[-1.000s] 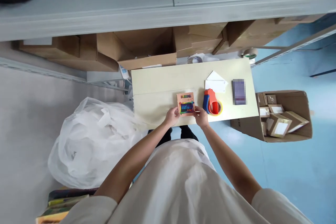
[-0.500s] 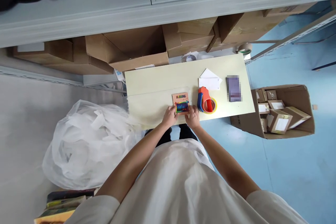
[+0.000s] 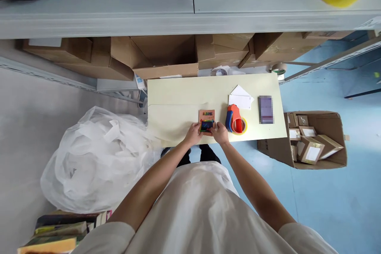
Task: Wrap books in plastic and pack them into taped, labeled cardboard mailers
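Between my two hands lies a small orange book (image 3: 206, 113) with a dark picture in a bright frame on its cover. My left hand (image 3: 193, 134) grips its lower left edge, thumb close to the picture. The lower right edge is pinched by my right hand (image 3: 220, 133), with the thumb over the cover. Under the book a thin translucent sheet (image 3: 172, 117) is spread on the cream table (image 3: 184, 89). Just right of my right hand stands a red and blue tape dispenser (image 3: 234, 119) with a roll of clear tape.
White labels (image 3: 240, 101) and a blurred purple item (image 3: 266, 109) lie on the table's right side. A carton (image 3: 341, 139) of small parcels stands on the floor at right. White wrapping foam (image 3: 95, 162) heaps at left, above stacked books (image 3: 59, 232). A shelf (image 3: 149, 24) overhangs cardboard boxes (image 3: 166, 72).
My view has shifted and levelled slightly. My right thumb has moved onto the book's cover; both hands stay at its lower edges.
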The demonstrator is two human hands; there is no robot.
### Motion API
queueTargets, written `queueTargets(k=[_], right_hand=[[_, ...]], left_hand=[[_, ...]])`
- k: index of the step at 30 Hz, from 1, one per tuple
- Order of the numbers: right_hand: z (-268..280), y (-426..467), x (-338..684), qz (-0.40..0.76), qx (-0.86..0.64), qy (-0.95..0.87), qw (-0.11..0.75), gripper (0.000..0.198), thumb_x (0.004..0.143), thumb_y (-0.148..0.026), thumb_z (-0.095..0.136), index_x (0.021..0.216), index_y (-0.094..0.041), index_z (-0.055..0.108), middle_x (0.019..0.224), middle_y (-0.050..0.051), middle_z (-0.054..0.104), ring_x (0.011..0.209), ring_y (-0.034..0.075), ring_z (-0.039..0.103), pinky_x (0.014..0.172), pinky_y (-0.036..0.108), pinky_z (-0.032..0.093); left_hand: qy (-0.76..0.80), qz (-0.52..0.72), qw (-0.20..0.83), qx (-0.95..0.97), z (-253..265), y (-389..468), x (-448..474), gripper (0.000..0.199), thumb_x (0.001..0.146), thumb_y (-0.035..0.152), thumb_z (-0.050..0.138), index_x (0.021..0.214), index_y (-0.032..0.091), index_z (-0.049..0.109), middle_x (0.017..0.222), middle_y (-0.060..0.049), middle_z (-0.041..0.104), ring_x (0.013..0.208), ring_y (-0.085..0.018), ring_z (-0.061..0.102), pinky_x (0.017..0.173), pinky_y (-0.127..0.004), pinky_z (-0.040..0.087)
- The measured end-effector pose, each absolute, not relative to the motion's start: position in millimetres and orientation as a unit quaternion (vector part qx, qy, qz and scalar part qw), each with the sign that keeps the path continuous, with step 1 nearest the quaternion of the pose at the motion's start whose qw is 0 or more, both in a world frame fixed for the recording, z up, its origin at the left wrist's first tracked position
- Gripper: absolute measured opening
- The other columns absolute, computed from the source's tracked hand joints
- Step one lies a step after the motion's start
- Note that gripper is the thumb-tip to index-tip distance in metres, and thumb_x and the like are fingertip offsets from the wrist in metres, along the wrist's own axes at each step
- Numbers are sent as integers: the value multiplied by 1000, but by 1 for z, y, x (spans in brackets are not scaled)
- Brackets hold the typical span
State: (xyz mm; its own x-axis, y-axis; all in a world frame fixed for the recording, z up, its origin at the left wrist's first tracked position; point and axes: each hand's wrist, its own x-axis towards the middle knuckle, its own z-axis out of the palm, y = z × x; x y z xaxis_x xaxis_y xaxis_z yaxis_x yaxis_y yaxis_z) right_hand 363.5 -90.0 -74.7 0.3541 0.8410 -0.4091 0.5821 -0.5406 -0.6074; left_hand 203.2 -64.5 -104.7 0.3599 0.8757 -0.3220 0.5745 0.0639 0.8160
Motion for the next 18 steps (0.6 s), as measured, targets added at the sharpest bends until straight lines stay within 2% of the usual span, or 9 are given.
queueTargets(k=[3,6,9,13,18], right_hand=[[-61,-87,351,343,-794,-470,175,16,70,-29,52,85,-23,50,74,3,59,72,22,57,68,35,45],[-53,-83,331,366,-771,-481,202,34,70,-25,55,103,-21,49,86,6,62,80,22,59,73,36,47],[-51,-80,306,412,-728,-492,242,41,70,-24,57,109,-21,48,94,6,61,83,20,60,75,36,50],[-57,-77,279,489,-657,-503,275,44,69,-27,64,112,-21,55,108,10,58,88,19,61,80,37,52],[-76,-74,267,581,-612,-471,257,39,70,-32,68,106,-19,63,113,11,58,103,24,59,90,42,49]], left_hand=[[545,170,503,649,-103,-62,203,26,70,11,60,95,15,65,91,-7,64,97,-22,60,91,-39,49],[548,192,519,627,-97,-58,199,16,80,19,54,90,15,65,83,-5,65,84,-18,63,81,-34,52],[560,230,533,591,-88,-55,189,26,90,29,42,97,16,64,83,-5,67,78,-16,64,74,-30,53],[610,278,550,499,-84,-50,163,35,93,43,38,102,18,60,88,-6,69,79,-17,66,72,-30,53],[662,233,524,483,-89,-44,128,42,92,48,35,92,16,62,88,-8,68,87,-22,65,80,-37,51]])
